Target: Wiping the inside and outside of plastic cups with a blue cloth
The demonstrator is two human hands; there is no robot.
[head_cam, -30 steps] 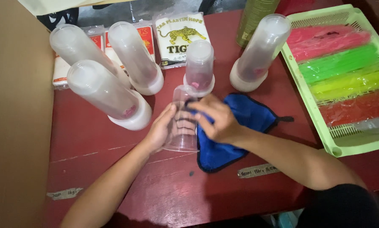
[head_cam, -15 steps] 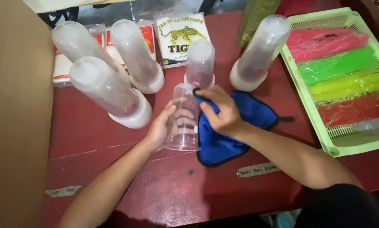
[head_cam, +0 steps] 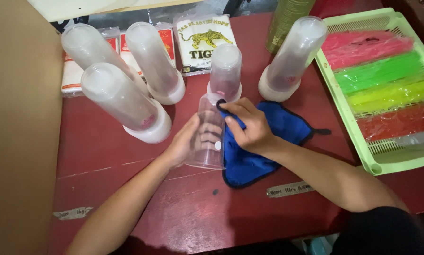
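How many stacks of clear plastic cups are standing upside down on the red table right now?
5: three stacks at the back left, a short stack in the middle, one beside the green tray.

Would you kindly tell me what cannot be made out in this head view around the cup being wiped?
- Left hand: its fingers show only blurred through the clear plastic cup.
- Blue cloth: its middle is covered by the right hand.
- Green bottle: top cut off by the upper edge.
- Green tray: right side cut off by the frame edge.
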